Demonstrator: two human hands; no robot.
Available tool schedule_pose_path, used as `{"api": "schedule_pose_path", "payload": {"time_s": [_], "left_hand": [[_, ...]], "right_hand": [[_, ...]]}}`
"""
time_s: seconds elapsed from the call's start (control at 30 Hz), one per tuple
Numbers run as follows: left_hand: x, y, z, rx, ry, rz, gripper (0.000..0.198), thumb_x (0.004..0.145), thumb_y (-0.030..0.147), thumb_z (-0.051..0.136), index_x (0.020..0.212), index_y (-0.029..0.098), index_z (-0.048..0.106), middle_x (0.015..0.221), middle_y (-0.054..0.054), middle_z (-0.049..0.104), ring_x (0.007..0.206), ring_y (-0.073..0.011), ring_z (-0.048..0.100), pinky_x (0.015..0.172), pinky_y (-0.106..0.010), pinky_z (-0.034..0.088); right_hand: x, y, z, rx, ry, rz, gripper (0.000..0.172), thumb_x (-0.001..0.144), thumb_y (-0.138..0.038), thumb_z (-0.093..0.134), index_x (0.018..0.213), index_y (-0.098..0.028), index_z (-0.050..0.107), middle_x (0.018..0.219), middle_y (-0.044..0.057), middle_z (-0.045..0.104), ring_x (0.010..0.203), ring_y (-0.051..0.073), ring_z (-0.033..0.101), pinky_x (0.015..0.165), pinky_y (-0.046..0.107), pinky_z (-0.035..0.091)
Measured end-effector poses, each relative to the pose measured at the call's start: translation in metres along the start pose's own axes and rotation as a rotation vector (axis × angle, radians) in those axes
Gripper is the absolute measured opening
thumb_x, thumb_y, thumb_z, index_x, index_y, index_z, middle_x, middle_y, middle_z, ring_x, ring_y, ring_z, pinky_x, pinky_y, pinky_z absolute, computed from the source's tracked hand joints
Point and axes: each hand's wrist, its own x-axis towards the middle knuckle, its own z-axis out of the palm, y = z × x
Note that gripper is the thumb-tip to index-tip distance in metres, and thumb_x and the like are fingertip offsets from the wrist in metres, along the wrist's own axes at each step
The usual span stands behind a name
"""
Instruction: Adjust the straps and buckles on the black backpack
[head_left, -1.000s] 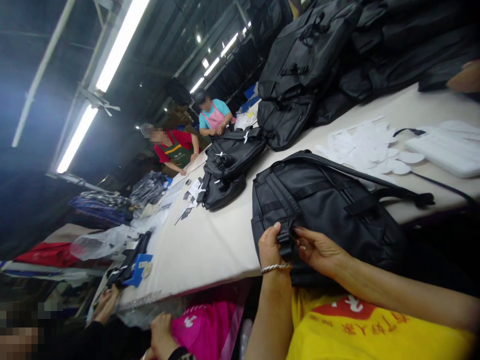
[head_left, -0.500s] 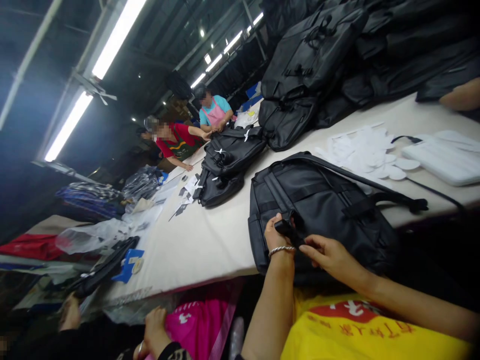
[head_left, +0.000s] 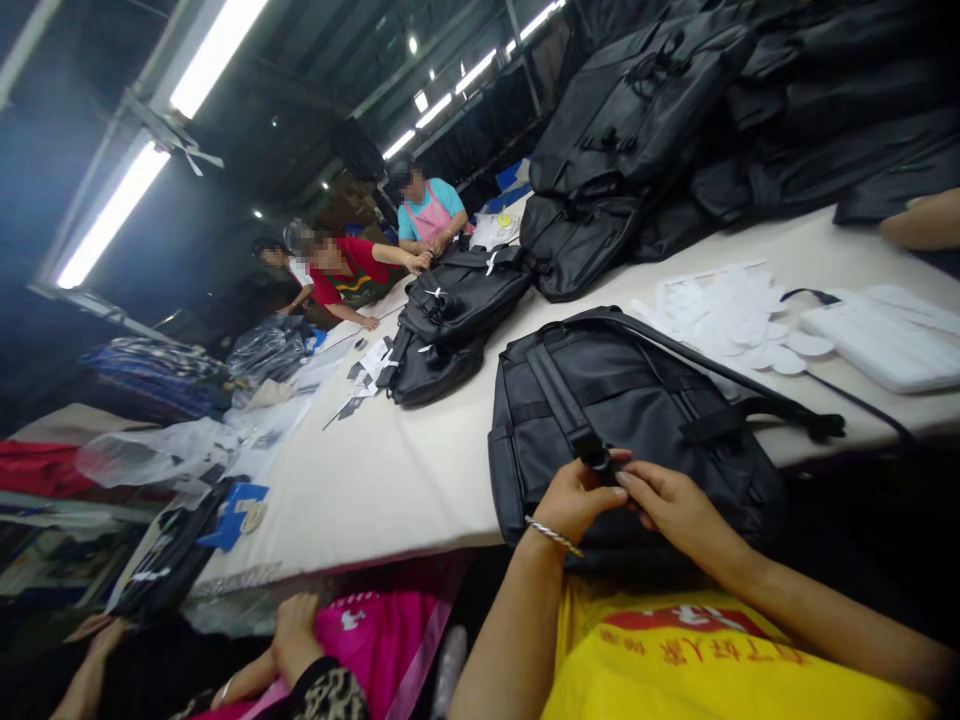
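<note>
A black backpack [head_left: 622, 410] lies at the table's near edge in front of me, straps facing up. One wide shoulder strap [head_left: 561, 395] runs down towards me and ends in a dark plastic buckle [head_left: 595, 452]. My left hand [head_left: 576, 502] is closed around the strap just below this buckle, a twisted bracelet at its wrist. Close against it, my right hand [head_left: 667, 508] pinches the strap's lower end between thumb and fingers. The fingers hide part of the strap there. The other shoulder strap [head_left: 697, 365] trails off to the right over the tabletop.
White oval pieces [head_left: 750, 320] and a white stack [head_left: 885, 335] lie to the right. More black backpacks [head_left: 442, 320] stand further along the table [head_left: 405, 480], piled high behind. Co-workers stand across the table [head_left: 427, 215]; another person's hands [head_left: 296, 635] are at lower left.
My left hand has turned over and now grips the strap below the buckle. The strap is drawn straighter towards me. My right hand has come in against the left.
</note>
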Motion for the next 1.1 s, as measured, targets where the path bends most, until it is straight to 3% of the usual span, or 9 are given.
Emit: {"api": "schedule_pose_path", "payload": {"time_s": [0.1,0.3,0.53,0.67,0.8,0.93,1.0,1.1], "left_hand": [[0.0,0.004,0.002,-0.042,0.034,0.053,0.042,0.055,0.016,0.063,0.097,0.013,0.059,0.091,-0.009,0.061,0.083,-0.0195,0.054,0.075,-0.03,0.039],[-0.002,0.021,0.009,-0.101,0.25,0.188,0.027,0.062,0.028,0.061,0.083,0.012,0.063,0.093,-0.012,0.061,0.08,-0.0188,0.057,0.072,-0.028,0.041],[-0.016,0.054,0.012,-0.116,0.19,0.229,0.035,0.057,0.023,0.066,0.089,0.011,0.062,0.085,-0.012,0.063,0.079,-0.0226,0.059,0.074,-0.032,0.042],[-0.014,0.068,0.005,-0.14,0.195,0.263,0.034,0.054,0.023,0.068,0.085,0.011,0.062,0.09,-0.013,0.062,0.078,-0.0232,0.059,0.073,-0.034,0.044],[-0.007,0.1,-0.018,-0.145,0.218,0.396,0.032,0.053,0.017,0.068,0.084,0.012,0.062,0.095,-0.011,0.06,0.085,-0.023,0.057,0.079,-0.034,0.042],[-0.002,0.131,-0.055,-0.139,0.229,0.457,0.032,0.053,0.01,0.067,0.084,0.01,0.061,0.096,-0.011,0.06,0.093,-0.0229,0.054,0.084,-0.032,0.039],[0.001,0.134,-0.079,-0.153,0.239,0.44,0.03,0.054,0.008,0.066,0.084,0.009,0.06,0.093,-0.011,0.061,0.094,-0.0228,0.053,0.085,-0.032,0.038],[0.011,0.123,-0.119,-0.178,0.288,0.377,0.025,0.054,0.006,0.064,0.079,0.008,0.06,0.085,-0.011,0.063,0.092,-0.0218,0.054,0.085,-0.034,0.038]], "right_hand": [[-0.002,0.0,0.002,-0.039,-0.027,-0.005,0.027,0.072,-0.043,0.045,0.075,-0.017,0.053,0.05,-0.004,0.046,0.036,0.007,0.041,0.036,0.02,0.03],[-0.012,-0.003,0.013,-0.072,-0.138,-0.024,0.028,0.072,-0.044,0.046,0.063,-0.018,0.045,0.05,-0.004,0.047,0.038,0.007,0.042,0.038,0.02,0.031],[-0.016,-0.002,0.016,-0.19,-0.263,-0.168,0.024,0.076,-0.038,0.042,0.062,-0.019,0.045,0.048,-0.004,0.046,0.043,0.009,0.044,0.044,0.021,0.034],[-0.003,-0.009,0.028,-0.19,-0.204,-0.305,0.021,0.076,-0.034,0.043,0.061,-0.019,0.046,0.051,-0.002,0.047,0.047,0.01,0.045,0.048,0.021,0.035],[0.022,-0.035,0.06,-0.112,-0.181,-0.372,0.021,0.076,-0.035,0.042,0.063,-0.019,0.047,0.051,-0.002,0.048,0.046,0.009,0.044,0.047,0.021,0.034],[0.042,-0.051,0.098,-0.093,-0.126,-0.429,0.025,0.076,-0.038,0.042,0.06,-0.019,0.044,0.05,-0.003,0.045,0.045,0.008,0.041,0.045,0.02,0.032],[0.048,-0.044,0.112,-0.114,-0.099,-0.438,0.027,0.075,-0.039,0.042,0.057,-0.019,0.043,0.049,-0.003,0.044,0.046,0.008,0.041,0.047,0.019,0.032],[0.052,-0.015,0.125,-0.141,-0.116,-0.39,0.03,0.074,-0.041,0.042,0.055,-0.018,0.042,0.048,-0.003,0.043,0.048,0.009,0.042,0.048,0.02,0.034]]}}
